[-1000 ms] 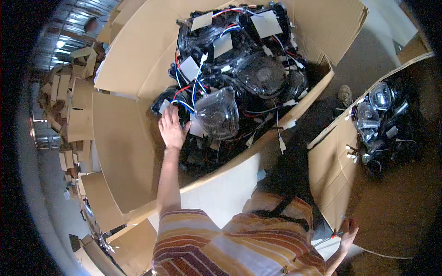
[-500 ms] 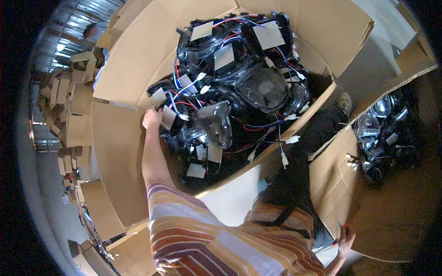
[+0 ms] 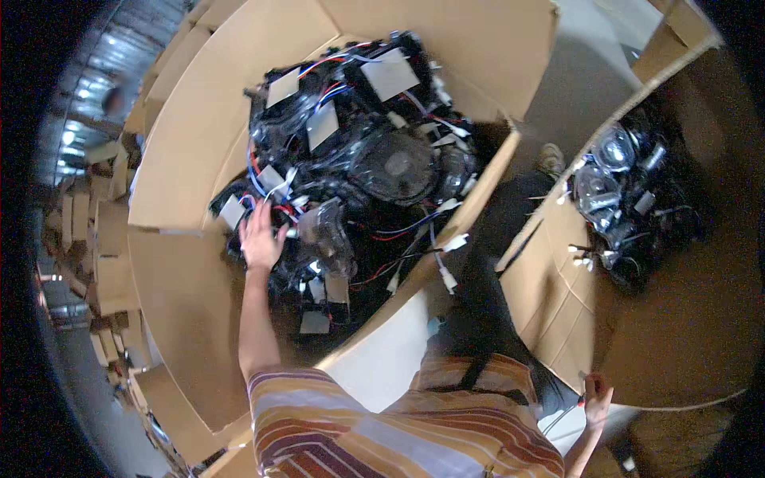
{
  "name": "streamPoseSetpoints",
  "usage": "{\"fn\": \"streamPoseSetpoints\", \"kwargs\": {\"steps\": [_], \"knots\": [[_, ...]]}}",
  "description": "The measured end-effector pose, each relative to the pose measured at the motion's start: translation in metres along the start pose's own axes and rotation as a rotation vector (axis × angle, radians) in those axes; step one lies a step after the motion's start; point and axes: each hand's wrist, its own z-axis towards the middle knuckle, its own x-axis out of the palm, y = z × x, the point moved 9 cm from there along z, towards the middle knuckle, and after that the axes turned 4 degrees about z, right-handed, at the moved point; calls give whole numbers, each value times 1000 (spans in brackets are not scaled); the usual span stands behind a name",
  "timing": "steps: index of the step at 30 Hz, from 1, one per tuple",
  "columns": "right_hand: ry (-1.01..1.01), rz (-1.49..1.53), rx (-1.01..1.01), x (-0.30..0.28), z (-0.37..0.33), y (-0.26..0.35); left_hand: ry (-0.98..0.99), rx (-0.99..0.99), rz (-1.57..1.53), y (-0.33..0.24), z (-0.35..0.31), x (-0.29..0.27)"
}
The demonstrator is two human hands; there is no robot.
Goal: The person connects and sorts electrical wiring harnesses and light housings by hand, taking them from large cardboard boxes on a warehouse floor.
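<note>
Black lamp units with clear lenses (image 3: 394, 166) lie heaped in a large cardboard box (image 3: 179, 295) in front of me. Red, blue and white wires with white connectors (image 3: 448, 280) trail from them, and pale square pieces (image 3: 390, 74) sit on several. My left hand (image 3: 261, 239) reaches into the box and lies over the heap's left side, fingers spread, beside a clear-lensed lamp (image 3: 327, 239). Low at the right, my right hand (image 3: 596, 401) hangs by the lower edge of a second box, fingers curled. A small red spot shows beside its fingers; what it holds is too small to make out.
The second cardboard box (image 3: 550, 311) on the right holds more clear and black lamps (image 3: 610, 191). Between the boxes show a dark-trousered leg and a shoe (image 3: 550, 159). Stacked cartons (image 3: 115, 271) line the far left. Raised flaps surround the front box.
My left hand has moved off the box's left side onto the lamps, and its fingers have spread. The whole view has shifted, with both boxes further left. My right hand stays low, fingers curled.
</note>
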Motion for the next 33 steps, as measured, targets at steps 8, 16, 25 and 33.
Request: {"fn": "streamPoseSetpoints", "kwargs": {"steps": [8, 16, 25, 33], "knots": [[-337, 167, -170, -54, -52, -56, 456, -253, 163, 61, -3, 27], [-1032, 464, 2, -151, -136, -130, -185, 122, -758, -109, 61, -157], [-996, 347, 350, -102, -70, -318, -76, 433, -1108, -350, 0, -170], [-1089, -79, 521, -93, -56, -374, 248, 442, -1088, -404, 5, -87]]}}
